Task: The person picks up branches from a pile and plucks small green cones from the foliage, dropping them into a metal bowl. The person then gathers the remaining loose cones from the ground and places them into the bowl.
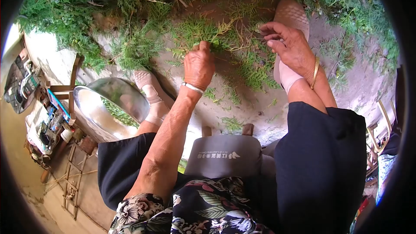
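My left hand [199,66], with a silver bangle at the wrist, is closed with its fingertips on a feathery green conifer sprig [197,32] low over the ground. A bright green spot shows beside the fingertips, too small to make out. My right hand [292,47], wearing a gold-coloured bangle, hangs in front of my right shoe [294,15]. Its fingers are loosely bent, thumb and forefinger apart, and I see nothing held in them. Loose conifer bits [255,67] lie on the ground between the two hands.
Piled conifer branches [130,0] spread across the far side. A shiny metal basin [125,97] with greenery inside stands left of my left shoe [151,89]. A grey stool seat [223,154] is between my legs. Cluttered items [52,121] and a wooden frame [71,180] are at the left.
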The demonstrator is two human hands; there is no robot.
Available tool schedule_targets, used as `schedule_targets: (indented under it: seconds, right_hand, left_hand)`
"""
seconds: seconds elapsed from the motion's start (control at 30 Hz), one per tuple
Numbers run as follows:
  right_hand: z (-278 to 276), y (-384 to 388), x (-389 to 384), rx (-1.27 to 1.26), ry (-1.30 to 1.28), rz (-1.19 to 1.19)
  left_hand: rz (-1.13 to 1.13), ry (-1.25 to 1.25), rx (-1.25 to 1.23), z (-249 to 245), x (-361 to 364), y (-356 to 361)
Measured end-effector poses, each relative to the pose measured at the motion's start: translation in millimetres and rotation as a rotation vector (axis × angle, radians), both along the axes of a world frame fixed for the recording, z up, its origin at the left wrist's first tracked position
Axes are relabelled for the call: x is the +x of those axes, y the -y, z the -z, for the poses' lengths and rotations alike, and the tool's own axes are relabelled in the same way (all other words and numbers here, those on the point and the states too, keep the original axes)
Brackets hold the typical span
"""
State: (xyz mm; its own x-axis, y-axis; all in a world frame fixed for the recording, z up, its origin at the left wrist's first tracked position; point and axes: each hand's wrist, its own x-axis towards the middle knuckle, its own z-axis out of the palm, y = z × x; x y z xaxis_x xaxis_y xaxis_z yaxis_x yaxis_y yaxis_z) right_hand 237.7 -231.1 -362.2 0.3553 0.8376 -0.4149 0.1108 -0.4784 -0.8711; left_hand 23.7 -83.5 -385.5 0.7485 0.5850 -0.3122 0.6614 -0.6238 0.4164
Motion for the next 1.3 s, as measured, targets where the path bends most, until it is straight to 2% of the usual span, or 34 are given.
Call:
schedule_targets:
  seconds: [0.07, 0.1, 0.13, 0.2, 0.23, 0.3, 0.33, 0.4, 0.43, 0.53, 0.6, 0.67, 0.7, 0.8, 0.83, 0.87, 0.93, 0.97, 1.0, 1.07, 1.13, 1.2, 1.23, 1.3]
  right_hand:
    - [1, 2, 1, -0.012, -0.021, 0.012]
    - [2, 2, 1, -0.010, -0.012, 0.015]
    - [3, 2, 1, -0.006, -0.003, 0.017]
    - [2, 2, 0, -0.003, -0.015, 0.023]
    - [1, 2, 0, 0.000, -0.025, 0.026]
    - [2, 2, 0, -0.005, -0.024, 0.026]
    - [3, 2, 0, -0.011, -0.023, 0.027]
    - [3, 2, -1, -0.012, -0.017, 0.024]
    - [3, 1, 0, -0.014, -0.010, 0.021]
    - [3, 1, 0, -0.017, -0.030, 0.030]
    - [4, 2, 0, -0.010, -0.036, 0.031]
    - [4, 2, 0, -0.004, -0.046, 0.035]
    - [3, 2, 0, -0.013, -0.039, 0.037]
    - [2, 1, -1, -0.020, -0.041, 0.045]
    - [2, 0, -1, -0.019, -0.051, 0.049]
    - [1, 0, -1, -0.018, -0.052, 0.046]
    - [0, 0, -1, -0.039, -0.074, 0.063]
    - [1, 0, -2, -0.041, -0.073, 0.062]
    - [2, 0, -2, -0.034, -0.066, 0.061]
    - [3, -1, -1, -0.026, -0.058, 0.060]
    - [3, -1, 0, -0.011, -0.066, 0.054]
    - [5, 1, 0, -0.009, -0.066, 0.055]
    - [6, 2, 0, -0.003, -0.067, 0.056]
    - [1, 1, -1, -0.031, -0.091, 0.072]
  left_hand:
    - [-0.230, 0.022, -0.208, -2, -3, -2]
    - [-0.249, 0.144, -0.295, 2, -12, -6]
    - [-0.446, 0.091, -0.553, -10, -13, -10]
    - [-0.699, 0.089, -0.860, -35, -12, -17]
    - [-0.699, 0.089, -0.860, -30, -16, -16]
    - [-0.497, 0.286, -0.606, -14, -25, -12]
    - [-0.498, 0.286, -0.605, -11, -20, -10]
    - [-0.268, 0.277, -0.236, -5, 1, 0]
    - [-0.224, 0.186, -0.159, -4, 8, 5]
    - [-0.153, 0.097, -0.124, 6, 15, 9]
    - [-0.182, 0.138, -0.157, 3, 11, 6]
    - [-0.655, 0.177, -0.821, -28, 4, -3]
    - [-0.723, 0.176, -0.972, -39, -5, -10]
    - [-0.822, 0.190, -0.922, -41, -28, -11]
    - [-0.748, 0.166, -0.789, -36, -29, -9]
    - [-0.751, 0.167, -0.787, -26, -28, -7]
    - [-0.321, 0.301, -0.344, -3, -19, -1]
    - [-0.280, 0.146, -0.260, -12, -1, 0]
    - [-0.282, 0.147, -0.261, -6, 4, 4]
    - [-0.172, 0.096, -0.044, 8, 13, 9]
    - [-0.173, 0.037, -0.042, 11, 14, 10]
    - [-0.338, 0.193, -0.341, 4, 10, 6]
    - [-0.338, 0.191, -0.342, -7, 5, 0]
    - [-0.731, 0.158, -1.146, -40, -13, -16]
